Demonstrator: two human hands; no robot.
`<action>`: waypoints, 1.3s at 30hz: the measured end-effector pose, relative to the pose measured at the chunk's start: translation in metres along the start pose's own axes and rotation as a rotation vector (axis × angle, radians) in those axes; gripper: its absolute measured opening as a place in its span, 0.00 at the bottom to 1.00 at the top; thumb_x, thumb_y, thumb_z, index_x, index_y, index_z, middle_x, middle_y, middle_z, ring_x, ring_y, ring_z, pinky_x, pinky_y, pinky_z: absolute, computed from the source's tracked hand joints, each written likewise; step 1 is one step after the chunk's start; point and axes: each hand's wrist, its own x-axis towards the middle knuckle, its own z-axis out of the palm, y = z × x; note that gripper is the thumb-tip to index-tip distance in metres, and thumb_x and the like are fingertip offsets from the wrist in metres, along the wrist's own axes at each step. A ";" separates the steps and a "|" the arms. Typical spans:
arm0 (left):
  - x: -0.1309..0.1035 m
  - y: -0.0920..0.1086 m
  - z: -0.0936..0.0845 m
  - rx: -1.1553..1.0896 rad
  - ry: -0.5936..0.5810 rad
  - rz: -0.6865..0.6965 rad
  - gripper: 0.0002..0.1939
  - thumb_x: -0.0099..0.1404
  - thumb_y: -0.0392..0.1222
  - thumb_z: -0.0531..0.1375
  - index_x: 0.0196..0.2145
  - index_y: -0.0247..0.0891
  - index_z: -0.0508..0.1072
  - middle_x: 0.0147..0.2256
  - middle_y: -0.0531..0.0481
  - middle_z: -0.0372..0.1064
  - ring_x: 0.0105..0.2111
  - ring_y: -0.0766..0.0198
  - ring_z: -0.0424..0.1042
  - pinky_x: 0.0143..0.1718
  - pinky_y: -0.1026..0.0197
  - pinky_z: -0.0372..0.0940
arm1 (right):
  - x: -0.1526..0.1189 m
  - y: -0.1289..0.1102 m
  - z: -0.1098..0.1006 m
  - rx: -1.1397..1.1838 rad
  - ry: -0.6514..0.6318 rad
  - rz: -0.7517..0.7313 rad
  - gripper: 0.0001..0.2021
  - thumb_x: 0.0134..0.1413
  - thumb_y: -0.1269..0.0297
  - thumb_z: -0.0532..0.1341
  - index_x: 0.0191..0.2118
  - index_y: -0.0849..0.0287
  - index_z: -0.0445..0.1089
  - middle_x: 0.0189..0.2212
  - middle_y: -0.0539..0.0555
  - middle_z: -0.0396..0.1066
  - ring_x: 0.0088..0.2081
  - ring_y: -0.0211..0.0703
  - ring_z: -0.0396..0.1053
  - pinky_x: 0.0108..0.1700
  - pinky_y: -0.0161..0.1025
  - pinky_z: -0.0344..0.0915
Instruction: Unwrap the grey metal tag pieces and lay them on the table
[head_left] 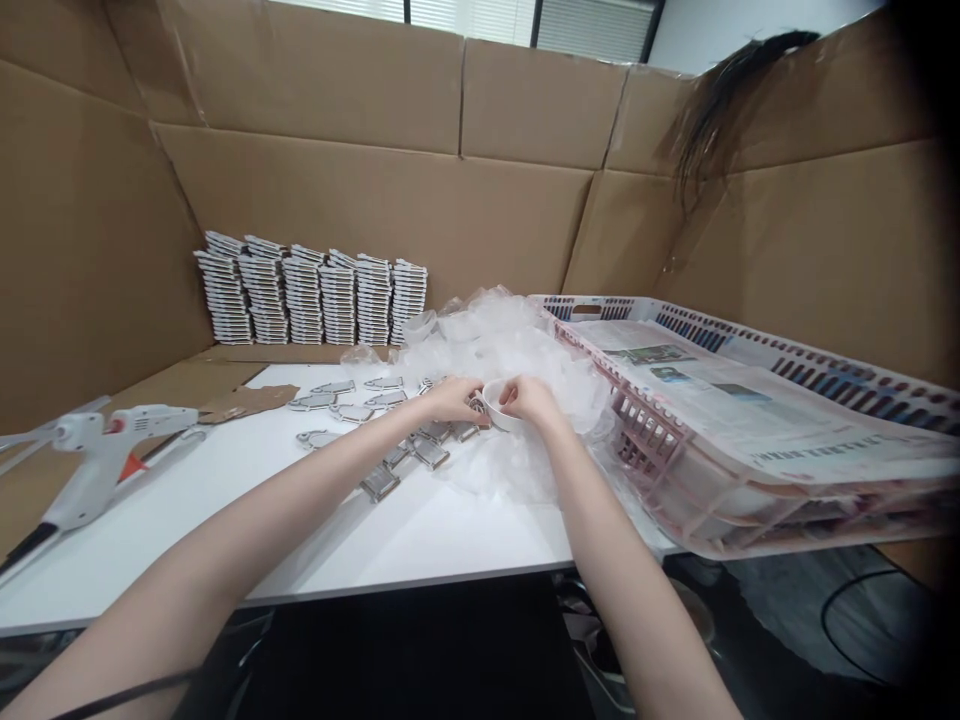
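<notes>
My left hand [454, 400] is closed around a small patterned piece [478, 405] beside a white ring-shaped roll or cup [498, 412]. The fingers of my right hand [525, 397] are pinched together at the inside of the white ring; whether they hold its rim or something small I cannot make out. Several flat grey metal-looking pieces [381, 482] lie on the white table [420, 540] to the left of my hands and below them. Crumpled translucent plastic [495, 335] is heaped behind and around both hands.
Stacks of flat white-edged pieces [304, 300] stand at the back left. A white glue gun [94, 460] sits at the left. A pink and white basket [652, 435] with newspaper [720, 400] stands at the right. Cardboard walls [337, 190] surround the table.
</notes>
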 end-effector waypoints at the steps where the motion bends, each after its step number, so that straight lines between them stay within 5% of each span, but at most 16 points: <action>1: 0.000 -0.001 0.000 -0.024 -0.005 -0.012 0.27 0.51 0.58 0.64 0.44 0.39 0.72 0.39 0.49 0.73 0.37 0.58 0.70 0.35 0.63 0.58 | 0.000 0.000 -0.001 0.012 0.006 -0.003 0.09 0.41 0.73 0.66 0.33 0.59 0.78 0.32 0.53 0.76 0.33 0.39 0.70 0.33 0.31 0.60; 7: 0.001 -0.006 0.000 -0.197 0.107 -0.073 0.32 0.43 0.51 0.69 0.46 0.36 0.74 0.35 0.50 0.69 0.32 0.63 0.66 0.32 0.65 0.58 | 0.000 0.000 -0.004 0.070 0.040 -0.056 0.07 0.46 0.70 0.66 0.35 0.61 0.78 0.32 0.54 0.76 0.33 0.38 0.70 0.35 0.31 0.61; 12: -0.003 -0.009 0.000 -0.388 0.236 -0.126 0.28 0.41 0.48 0.69 0.42 0.36 0.76 0.28 0.56 0.60 0.24 0.70 0.59 0.26 0.67 0.54 | 0.000 0.003 -0.005 0.053 -0.016 -0.025 0.12 0.39 0.76 0.66 0.35 0.61 0.78 0.32 0.54 0.77 0.33 0.39 0.71 0.36 0.31 0.62; 22: -0.028 -0.004 -0.016 -0.476 0.503 -0.162 0.21 0.48 0.52 0.66 0.35 0.32 0.78 0.20 0.54 0.64 0.21 0.69 0.59 0.22 0.67 0.52 | 0.004 0.004 -0.006 0.120 0.017 -0.013 0.08 0.43 0.75 0.65 0.33 0.64 0.78 0.32 0.56 0.77 0.31 0.38 0.72 0.33 0.30 0.62; 32: -0.079 0.010 -0.032 -0.586 0.648 -0.224 0.21 0.47 0.54 0.68 0.34 0.36 0.78 0.38 0.45 0.75 0.34 0.60 0.73 0.34 0.63 0.66 | 0.002 -0.003 -0.009 0.148 0.124 0.003 0.07 0.51 0.63 0.65 0.35 0.59 0.76 0.34 0.55 0.75 0.34 0.40 0.69 0.35 0.34 0.61; 39: -0.084 0.010 -0.032 -0.628 0.633 -0.271 0.24 0.44 0.57 0.69 0.34 0.37 0.77 0.32 0.45 0.76 0.35 0.55 0.73 0.35 0.60 0.67 | 0.002 -0.009 -0.008 0.257 0.250 -0.085 0.07 0.56 0.63 0.62 0.30 0.59 0.71 0.33 0.54 0.74 0.35 0.40 0.68 0.36 0.33 0.59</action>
